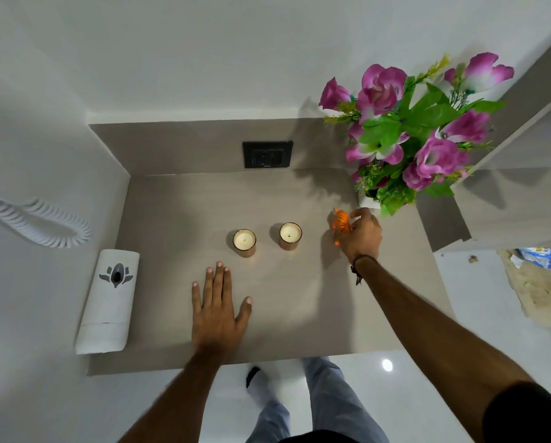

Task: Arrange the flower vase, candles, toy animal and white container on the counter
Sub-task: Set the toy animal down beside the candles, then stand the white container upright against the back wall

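Two candles in copper-coloured glasses stand side by side mid-counter, the left candle (244, 242) and the right candle (290, 235). My right hand (362, 235) grips an orange toy animal (341, 224) just right of them, in front of the flower vase. The white vase (369, 202) at the back right holds purple flowers (408, 129) with green leaves. My left hand (218, 306) lies flat and open on the counter, below the left candle. A white container (108, 300) with a grey lotus mark sits at the counter's left edge against the wall.
The beige counter (283, 314) fills a corner niche with white walls behind and left. A black socket plate (267, 154) sits on the back splash. A coiled white cord (34, 219) hangs on the left wall. A shelf edge juts in at the right.
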Demonstrator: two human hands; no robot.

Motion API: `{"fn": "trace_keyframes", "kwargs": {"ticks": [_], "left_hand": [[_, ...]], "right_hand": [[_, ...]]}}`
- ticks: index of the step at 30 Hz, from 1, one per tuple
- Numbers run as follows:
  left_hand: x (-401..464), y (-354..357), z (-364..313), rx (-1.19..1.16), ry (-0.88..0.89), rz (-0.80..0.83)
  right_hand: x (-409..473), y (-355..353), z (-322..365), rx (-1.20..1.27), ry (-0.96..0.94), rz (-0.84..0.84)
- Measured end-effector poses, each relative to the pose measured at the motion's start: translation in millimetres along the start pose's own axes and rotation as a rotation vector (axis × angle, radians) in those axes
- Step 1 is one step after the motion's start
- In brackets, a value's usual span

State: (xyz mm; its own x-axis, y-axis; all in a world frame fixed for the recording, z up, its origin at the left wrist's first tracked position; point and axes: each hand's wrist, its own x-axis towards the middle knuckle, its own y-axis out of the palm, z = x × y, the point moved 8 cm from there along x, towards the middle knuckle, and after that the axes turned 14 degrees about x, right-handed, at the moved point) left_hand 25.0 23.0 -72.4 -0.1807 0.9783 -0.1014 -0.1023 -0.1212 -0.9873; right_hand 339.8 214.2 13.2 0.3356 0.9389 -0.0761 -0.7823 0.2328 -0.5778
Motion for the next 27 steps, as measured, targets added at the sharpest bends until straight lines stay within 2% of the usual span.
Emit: {"fn": "trace_keyframes", "kwargs": {"ticks": [4,6,11,14,15,17,19,21,23,27], "left_hand": [[-1.1,-5.8,-0.9,-0.014,-0.015,-0.025],[-2.6,-8.9,-2.1,-0.013,-0.012,-0.031],[-2.8,-12.9,-2.5,-0.012,0.005,-0.022],[-2.5,-18.1,8.0,-0.03,0.018,-0.028],[-1.6,-24.3,21.1,-0.002,-0.026,-0.071],[0.6,-39.8,61.8,0.067,-0.24,-0.134],[-3.6,-53.3,112.3,0.075,-0.543,-0.08],[-11.5,-62.0,149.6,0.045,-0.76,0.01],[-15.4,-68.1,168.8,0.051,-0.82,0.103],[-8.9,-76.9,184.3,0.046,-0.818,0.276]], "right_hand": [[-26.3,-17.8,18.7,-0.132,-0.279,-0.1],[-60.7,-12.1,17.6,-0.152,-0.375,-0.098],[-147.9,55.1,-29.0,-0.368,-0.344,0.213],[-164.6,74.9,-50.1,-0.505,-0.352,0.289],[-165.4,76.9,-52.4,-0.521,-0.361,0.292],[-164.0,78.4,-53.7,-0.533,-0.367,0.294],[-163.7,78.5,-53.3,-0.536,-0.362,0.298],[-163.3,77.6,-52.0,-0.54,-0.355,0.302],[-164.7,77.2,-51.1,-0.546,-0.351,0.31],[-164.6,76.9,-51.6,-0.542,-0.348,0.313]]}}
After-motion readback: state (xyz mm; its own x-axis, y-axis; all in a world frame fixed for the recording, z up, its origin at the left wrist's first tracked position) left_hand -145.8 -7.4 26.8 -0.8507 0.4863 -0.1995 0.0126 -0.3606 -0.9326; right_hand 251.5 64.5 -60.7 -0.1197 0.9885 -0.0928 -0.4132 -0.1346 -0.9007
